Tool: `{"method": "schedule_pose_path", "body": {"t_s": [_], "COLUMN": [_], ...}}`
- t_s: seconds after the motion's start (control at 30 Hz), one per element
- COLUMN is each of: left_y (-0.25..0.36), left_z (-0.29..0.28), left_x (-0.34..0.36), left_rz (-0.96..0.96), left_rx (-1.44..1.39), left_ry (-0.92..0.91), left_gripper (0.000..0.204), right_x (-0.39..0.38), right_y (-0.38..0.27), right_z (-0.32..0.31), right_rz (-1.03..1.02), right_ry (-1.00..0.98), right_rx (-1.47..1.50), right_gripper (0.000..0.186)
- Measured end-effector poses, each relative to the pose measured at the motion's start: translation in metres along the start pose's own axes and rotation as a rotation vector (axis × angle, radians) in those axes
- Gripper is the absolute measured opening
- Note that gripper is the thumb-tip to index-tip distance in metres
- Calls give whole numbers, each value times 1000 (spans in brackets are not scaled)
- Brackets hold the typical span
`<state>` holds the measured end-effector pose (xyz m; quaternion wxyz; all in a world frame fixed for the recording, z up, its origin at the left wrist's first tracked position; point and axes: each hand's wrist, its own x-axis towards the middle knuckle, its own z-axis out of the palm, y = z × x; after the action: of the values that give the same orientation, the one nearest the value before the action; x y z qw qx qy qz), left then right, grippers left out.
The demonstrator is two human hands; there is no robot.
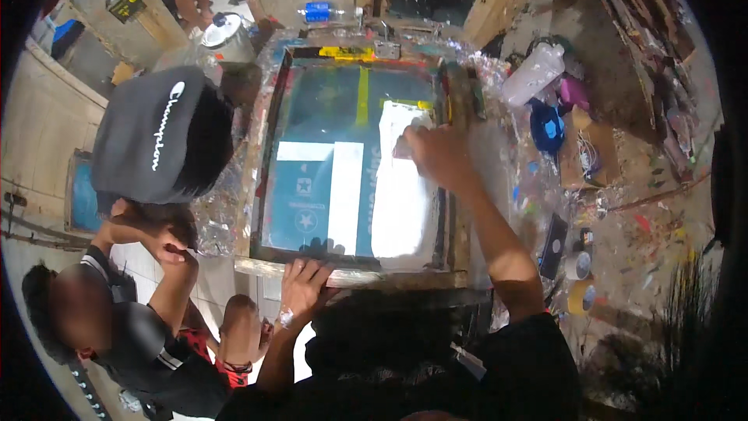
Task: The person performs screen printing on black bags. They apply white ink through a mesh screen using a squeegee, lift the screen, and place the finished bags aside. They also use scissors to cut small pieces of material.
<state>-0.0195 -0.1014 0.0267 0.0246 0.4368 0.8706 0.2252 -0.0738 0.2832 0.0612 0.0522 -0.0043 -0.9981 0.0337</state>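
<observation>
In front of me a screen printing frame (351, 277) with a wooden border lies on the worktable. Its blue-green mesh (312, 195) bears faint designs and strips of white and yellow tape. White ink (401, 203) spreads over the right part of the mesh. My right hand (436, 154) is closed above the far part of this ink; a small flat piece pokes out at its fingertips, too blurred to name. With bent fingers over the frame's near edge, my left hand (304, 288) grips the wood.
A black garment (160, 140) with white lettering is stretched beside the frame, close to a seated co-worker's arms (167, 253). A metal pot (227, 37) and clear bottle (319, 12) stand beyond. Tape rolls (578, 265), a translucent container (536, 74) and a cardboard box (588, 148) lie right.
</observation>
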Motion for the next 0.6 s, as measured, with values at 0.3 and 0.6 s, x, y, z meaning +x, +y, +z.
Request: {"method": "schedule_pose_path", "body": {"t_s": [0.3, 0.6], "left_y": [4, 15], "left_z": [-9, -23], "left_x": [11, 20], "left_rz": [56, 129], "left_rx": [45, 49], "left_ry": [-12, 43], "left_gripper": [49, 42], "right_x": [-123, -171], "right_y": [-84, -129], "right_z": [-10, -30], "right_rz": [28, 79], "right_ry": [-29, 95], "right_rx": [132, 24], "right_gripper": [24, 24]}}
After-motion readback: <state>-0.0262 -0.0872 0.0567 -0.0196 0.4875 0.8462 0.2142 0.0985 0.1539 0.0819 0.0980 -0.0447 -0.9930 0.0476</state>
